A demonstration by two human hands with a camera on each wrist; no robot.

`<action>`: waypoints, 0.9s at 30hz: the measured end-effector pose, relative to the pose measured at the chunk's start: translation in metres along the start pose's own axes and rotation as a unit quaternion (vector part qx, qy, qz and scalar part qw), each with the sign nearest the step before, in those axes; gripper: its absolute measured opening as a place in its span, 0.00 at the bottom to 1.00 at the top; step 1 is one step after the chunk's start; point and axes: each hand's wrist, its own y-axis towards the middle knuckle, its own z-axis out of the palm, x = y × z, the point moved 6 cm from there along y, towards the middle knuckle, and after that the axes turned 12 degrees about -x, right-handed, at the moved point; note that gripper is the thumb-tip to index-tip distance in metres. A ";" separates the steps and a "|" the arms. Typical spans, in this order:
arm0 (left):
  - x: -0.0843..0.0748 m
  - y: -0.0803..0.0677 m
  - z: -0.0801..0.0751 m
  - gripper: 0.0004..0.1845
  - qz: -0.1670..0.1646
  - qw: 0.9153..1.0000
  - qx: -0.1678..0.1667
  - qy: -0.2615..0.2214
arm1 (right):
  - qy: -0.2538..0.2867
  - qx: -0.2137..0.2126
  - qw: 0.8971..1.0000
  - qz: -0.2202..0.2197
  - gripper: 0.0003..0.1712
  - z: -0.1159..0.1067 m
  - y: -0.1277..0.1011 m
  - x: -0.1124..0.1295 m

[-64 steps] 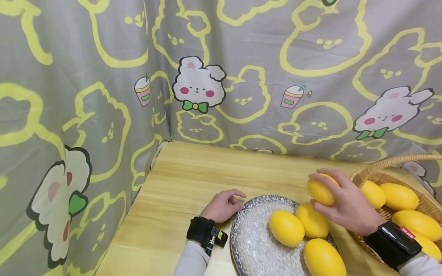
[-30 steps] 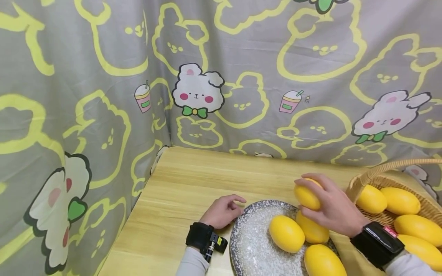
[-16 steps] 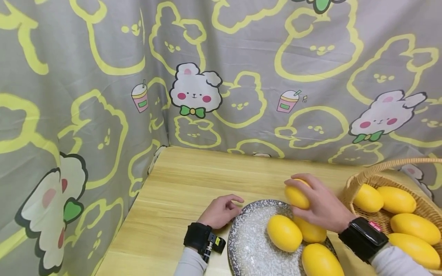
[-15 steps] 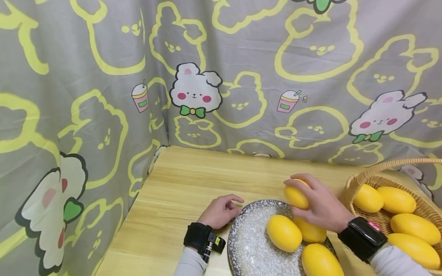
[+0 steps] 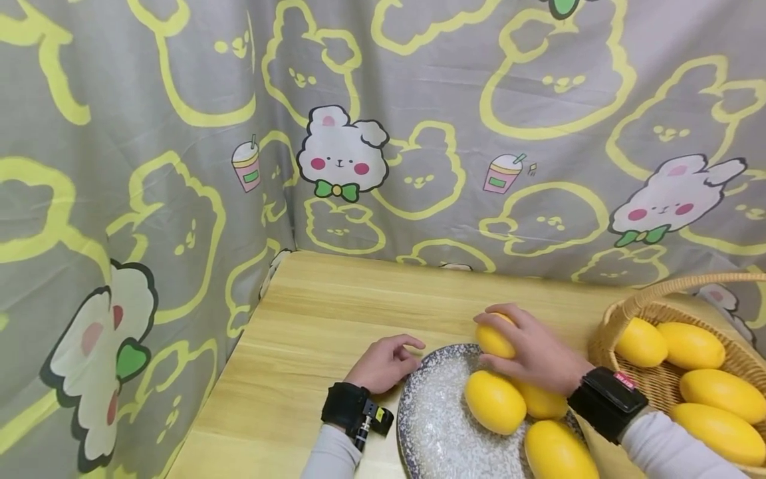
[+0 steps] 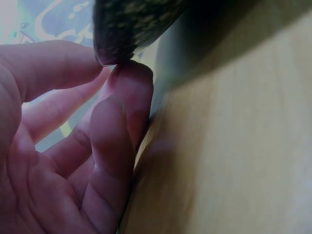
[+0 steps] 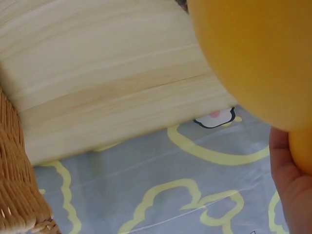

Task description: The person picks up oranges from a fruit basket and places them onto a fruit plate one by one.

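Note:
My right hand (image 5: pixel 532 349) grips a smooth yellow oval fruit (image 5: pixel 494 338) with fingers and thumb, over the far rim of a speckled grey plate (image 5: pixel 431 426). In the right wrist view, part of this fruit (image 7: pixel 303 151) shows beside the fingers. Three more such fruits lie on the plate: one near the middle (image 5: pixel 495 402), one partly under my right hand (image 5: pixel 544 400), and one at the near right (image 5: pixel 561 452). My left hand (image 5: pixel 383 364) holds the plate's left rim, its thumb at the edge and the other fingers curled, as the left wrist view shows.
A wicker basket (image 5: pixel 622 303) with an arched handle stands on the right, with several yellow fruits (image 5: pixel 691 344) in it. The wooden table (image 5: pixel 335 299) meets a patterned grey curtain (image 5: pixel 419 80) at the back and left.
My right hand has carried the fruit leftward from beside the basket to over the plate's far rim. The left hand stays at the plate's rim; the head view has shifted slightly.

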 end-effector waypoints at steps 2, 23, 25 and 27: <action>0.000 0.001 0.000 0.16 0.000 1.000 0.000 0.000 | -0.001 -0.002 1.000 -0.005 0.33 0.001 0.000 0.000; 0.001 0.002 0.001 0.16 -0.001 1.000 -0.003 0.000 | 0.004 0.022 0.999 0.030 0.31 0.019 -0.007 -0.004; 0.001 0.002 0.001 0.16 -0.001 1.000 -0.004 0.001 | 0.006 0.027 0.999 0.033 0.31 0.020 -0.006 -0.004; 0.001 0.001 0.001 0.16 -0.002 1.000 -0.004 0.001 | 0.007 0.031 0.999 0.036 0.30 0.022 -0.006 -0.004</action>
